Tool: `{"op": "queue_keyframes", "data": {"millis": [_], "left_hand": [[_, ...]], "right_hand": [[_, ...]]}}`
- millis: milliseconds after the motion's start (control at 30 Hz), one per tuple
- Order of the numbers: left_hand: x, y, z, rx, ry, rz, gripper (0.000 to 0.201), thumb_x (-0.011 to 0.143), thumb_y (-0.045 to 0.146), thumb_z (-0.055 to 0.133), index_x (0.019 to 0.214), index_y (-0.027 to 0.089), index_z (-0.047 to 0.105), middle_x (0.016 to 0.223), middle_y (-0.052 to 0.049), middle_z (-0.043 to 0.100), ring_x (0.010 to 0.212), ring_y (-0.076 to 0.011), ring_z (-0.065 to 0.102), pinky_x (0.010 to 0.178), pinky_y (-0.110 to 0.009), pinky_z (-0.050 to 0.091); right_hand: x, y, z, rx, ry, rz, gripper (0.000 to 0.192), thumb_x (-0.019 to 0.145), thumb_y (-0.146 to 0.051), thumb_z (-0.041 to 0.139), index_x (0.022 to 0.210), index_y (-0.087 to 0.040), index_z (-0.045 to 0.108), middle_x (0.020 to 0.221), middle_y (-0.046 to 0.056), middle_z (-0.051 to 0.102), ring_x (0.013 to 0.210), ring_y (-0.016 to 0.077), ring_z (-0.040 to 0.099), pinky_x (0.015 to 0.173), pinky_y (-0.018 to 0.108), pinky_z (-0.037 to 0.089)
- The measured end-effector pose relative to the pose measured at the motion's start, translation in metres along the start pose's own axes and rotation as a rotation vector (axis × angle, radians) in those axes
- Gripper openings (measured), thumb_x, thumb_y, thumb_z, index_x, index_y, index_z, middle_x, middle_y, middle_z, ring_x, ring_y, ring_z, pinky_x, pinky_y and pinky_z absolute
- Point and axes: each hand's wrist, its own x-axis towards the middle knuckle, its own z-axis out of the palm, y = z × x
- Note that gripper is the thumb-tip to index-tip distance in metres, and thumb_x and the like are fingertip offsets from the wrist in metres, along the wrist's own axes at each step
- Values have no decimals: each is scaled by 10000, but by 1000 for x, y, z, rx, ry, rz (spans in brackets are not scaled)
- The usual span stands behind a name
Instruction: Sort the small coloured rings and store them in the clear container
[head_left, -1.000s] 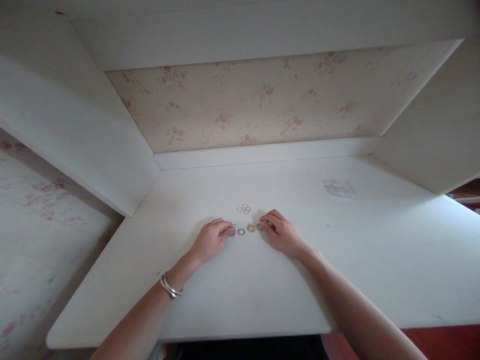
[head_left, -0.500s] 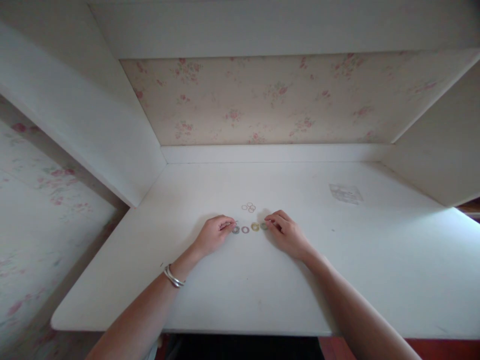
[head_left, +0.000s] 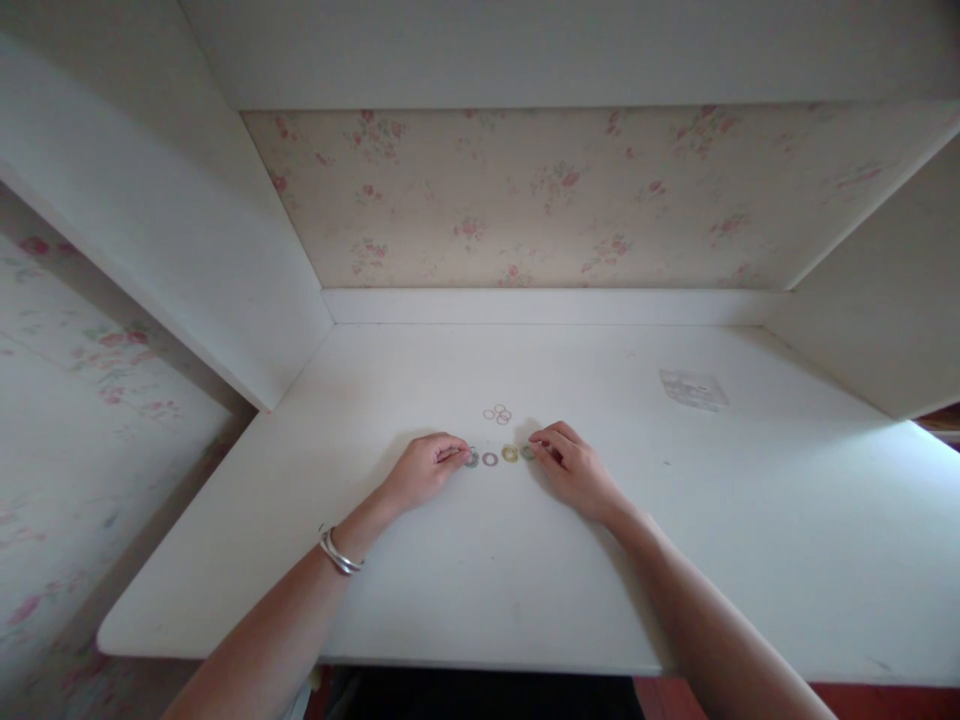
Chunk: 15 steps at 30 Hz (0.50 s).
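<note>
A short row of small coloured rings lies on the white desk (head_left: 480, 580): a grey ring (head_left: 472, 460), a pink ring (head_left: 490, 459), a yellow ring (head_left: 510, 454) and a greenish ring (head_left: 527, 453). My left hand (head_left: 421, 470) rests on the desk with its fingertips pinched at the grey ring at the row's left end. My right hand (head_left: 574, 467) rests with its fingertips on the greenish ring at the right end. Behind the row lies a small cluster of thin rings (head_left: 497, 413).
A small clear plastic bag (head_left: 693, 388) lies at the back right of the desk. White side panels and a floral back wall (head_left: 540, 200) enclose the desk. A silver bracelet (head_left: 339, 554) is on my left wrist.
The view shifted slightly. My left fingertips drew back a little, uncovering the grey ring. My right hand has barely moved.
</note>
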Motion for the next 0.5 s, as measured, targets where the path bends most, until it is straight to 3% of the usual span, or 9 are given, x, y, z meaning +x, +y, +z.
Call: {"op": "queue_keyframes", "data": {"millis": [233, 500], "left_hand": [[0, -1, 1, 12, -12, 11, 219, 843, 329, 534, 906, 171, 671, 896, -47, 684, 809, -145, 624, 756, -242, 476], [-4, 5, 2, 205, -28, 86, 244, 876, 341, 486, 900, 200, 684, 847, -29, 670, 744, -133, 582, 702, -233, 445]], "right_hand": [[0, -3, -2, -19, -9, -7, 252, 915, -327, 400, 957, -209, 618, 940, 61, 589, 746, 138, 563, 682, 276, 445], [1, -1, -1, -38, -9, -21, 259, 912, -331, 400, 959, -210, 624, 939, 60, 589, 757, 141, 562, 690, 279, 452]]}}
